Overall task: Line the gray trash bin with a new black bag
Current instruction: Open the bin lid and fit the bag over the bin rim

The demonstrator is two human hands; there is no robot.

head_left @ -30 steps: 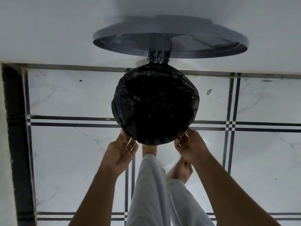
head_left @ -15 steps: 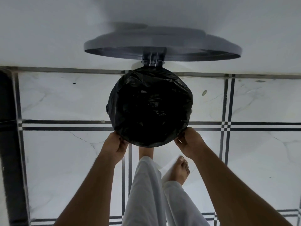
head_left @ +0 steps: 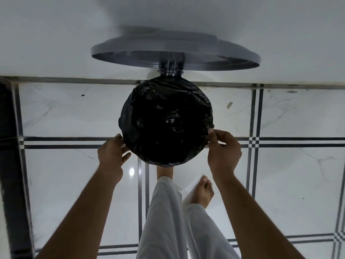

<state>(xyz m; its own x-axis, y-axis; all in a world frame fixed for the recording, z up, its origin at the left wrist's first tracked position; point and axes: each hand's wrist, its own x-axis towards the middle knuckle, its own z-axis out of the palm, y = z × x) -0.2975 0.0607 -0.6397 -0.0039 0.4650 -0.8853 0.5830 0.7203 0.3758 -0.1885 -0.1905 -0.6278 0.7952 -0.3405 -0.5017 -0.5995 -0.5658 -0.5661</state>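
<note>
The black bag [head_left: 166, 122] is stretched over the bin's mouth, under the raised gray lid [head_left: 175, 51]. The right hand [head_left: 223, 148] pinches its edge; opposite that grip, the left hand [head_left: 112, 152] touches the rim with fingers spread.

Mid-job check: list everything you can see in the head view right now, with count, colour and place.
black bag: one, black, stretched over the bin's mouth at centre, rim fully covered.
lid: one, gray, flipped open behind the bin on its hinge, against the wall.
wall: one, white, across the top.
floor: white marble-look tiles with dark double lines.
dark strip: one, black, along the left edge.
small marks: two on the far tiles, one on each side of the bin.
left hand: one, at the bag's lower left edge, fingers loose.
right hand: one, pinching the bag's right edge.
legs: two, white trousers; bare feet, one under the bin's front.
</note>
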